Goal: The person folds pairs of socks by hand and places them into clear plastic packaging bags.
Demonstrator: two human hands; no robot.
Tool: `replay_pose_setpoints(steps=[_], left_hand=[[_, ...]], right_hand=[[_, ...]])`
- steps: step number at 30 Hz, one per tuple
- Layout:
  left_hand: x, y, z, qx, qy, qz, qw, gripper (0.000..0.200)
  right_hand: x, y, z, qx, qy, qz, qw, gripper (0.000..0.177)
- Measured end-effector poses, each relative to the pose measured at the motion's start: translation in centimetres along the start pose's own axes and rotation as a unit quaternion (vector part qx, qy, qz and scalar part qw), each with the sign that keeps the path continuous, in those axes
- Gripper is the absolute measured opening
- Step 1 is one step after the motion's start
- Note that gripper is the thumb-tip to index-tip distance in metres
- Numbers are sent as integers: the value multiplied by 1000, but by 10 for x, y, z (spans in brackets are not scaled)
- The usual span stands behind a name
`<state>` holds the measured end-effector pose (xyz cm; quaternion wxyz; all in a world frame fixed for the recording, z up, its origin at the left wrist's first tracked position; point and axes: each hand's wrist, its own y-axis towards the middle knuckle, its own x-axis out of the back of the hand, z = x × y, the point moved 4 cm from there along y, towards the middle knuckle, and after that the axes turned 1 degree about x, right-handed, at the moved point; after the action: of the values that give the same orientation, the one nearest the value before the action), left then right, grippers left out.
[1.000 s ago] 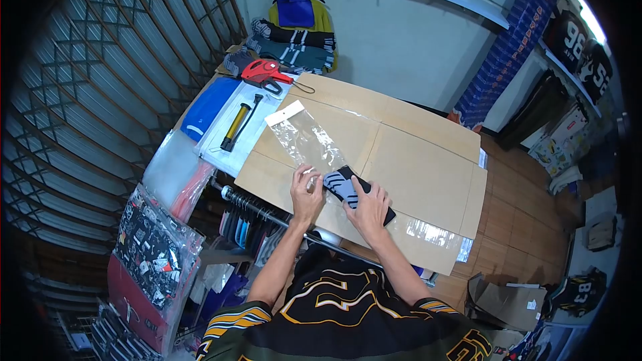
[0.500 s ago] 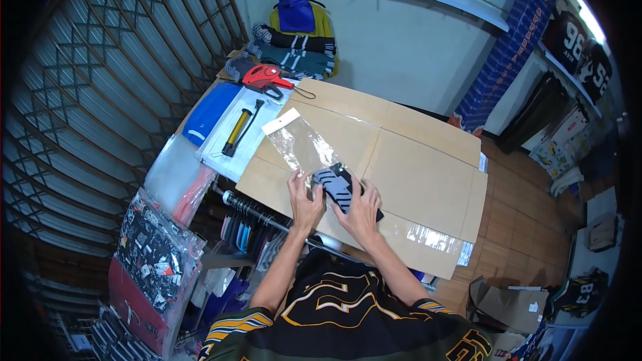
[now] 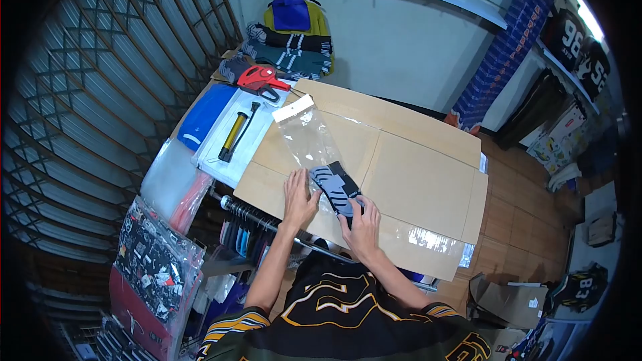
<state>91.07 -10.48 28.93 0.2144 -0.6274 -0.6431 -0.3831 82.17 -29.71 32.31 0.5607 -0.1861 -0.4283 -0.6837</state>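
Note:
A pair of grey socks with black stripes and a black label band lies slantwise on the cardboard sheet. Its upper end overlaps a clear plastic bag with a white header strip, which stretches away toward the back left. My left hand rests beside the socks on their left, fingers stretched out and thumb close to their edge. At the lower right end, my right hand grips the socks between thumb and bent fingers.
Left of the cardboard are a yellow-and-black hand pump, a red tool with a black handle and a blue package. Folded clothes are stacked behind. A rail with hangers runs below the near edge.
The socks now lie flatter and show more of their striped face. My left hand has flattened and moved slightly left; my right hand has shifted down the socks. The bag's header has swung right and away.

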Motion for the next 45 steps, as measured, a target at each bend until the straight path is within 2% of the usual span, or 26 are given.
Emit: replay_pose_setpoints(steps=[9, 16, 18, 19, 22, 32, 39, 43, 45], left_hand=[[5, 10, 5, -10, -27, 11, 1000, 80], [17, 19, 12, -27, -45, 43, 998, 84], [17, 19, 14, -25, -65, 26, 997, 87], [16, 17, 15, -25, -68, 29, 997, 87], [18, 16, 15, -6, -42, 14, 999, 89], [19, 30, 30, -8, -38, 81, 996, 93], [21, 39, 35, -39, -38, 133, 990, 94], [22, 33, 34, -10, -77, 83, 994, 95], [22, 29, 30, 19, -31, 82, 996, 97]], right_hand=[[-34, 44, 21, -16, -18, -25, 999, 51], [-28, 42, 33, -1, -24, -11, 1000, 52], [-30, 32, 33, 49, -10, 10, 999, 55], [-32, 27, 32, 51, -6, 39, 998, 55], [-42, 26, 30, 73, -30, 40, 996, 55], [-67, 57, 35, 89, -30, 43, 995, 56], [-57, 42, 48, 48, -39, 75, 995, 56], [-65, 30, 41, 59, -79, 91, 991, 58], [-69, 31, 40, 71, -95, 91, 989, 58]])
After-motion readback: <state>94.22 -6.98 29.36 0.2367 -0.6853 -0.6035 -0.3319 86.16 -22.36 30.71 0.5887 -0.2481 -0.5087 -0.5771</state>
